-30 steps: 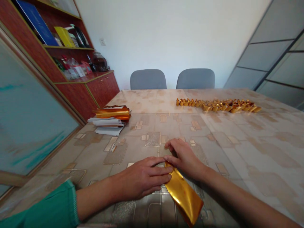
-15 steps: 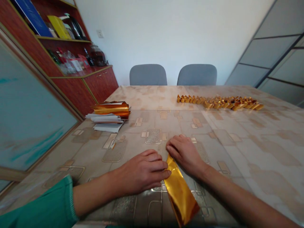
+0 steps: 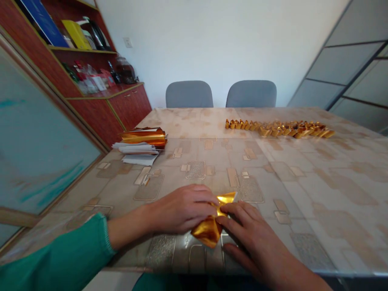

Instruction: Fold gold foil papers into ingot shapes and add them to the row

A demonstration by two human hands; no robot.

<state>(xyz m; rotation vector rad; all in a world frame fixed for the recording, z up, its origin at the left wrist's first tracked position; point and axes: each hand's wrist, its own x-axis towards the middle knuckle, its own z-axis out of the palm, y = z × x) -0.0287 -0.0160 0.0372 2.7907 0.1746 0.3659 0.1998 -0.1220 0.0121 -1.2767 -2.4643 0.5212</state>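
Observation:
A sheet of shiny gold foil paper (image 3: 207, 231) lies on the table near its front edge, folded and pinched narrow in the middle, with both ends flaring out. From the left, my left hand (image 3: 186, 208) grips it with bent fingers laid over its middle; the thumb is hidden. My right hand (image 3: 253, 232) presses its fingertips on the paper's right side, close to the left fingers, its thumb lower and off the paper. Parts of the paper are covered by the fingers.
A curled stack of gold foil paper (image 3: 145, 138) and white-backed sheets (image 3: 141, 159) lie at the left of the patterned table (image 3: 194, 258). Many small folded gold pieces (image 3: 279, 129) stand in rows at the back right. Two grey chairs (image 3: 189, 93) are behind the table.
The gold foil paper has turned, from a long strip pointing toward me to a shorter shape pinched in its middle. My right hand has come down and nearer, onto its right side.

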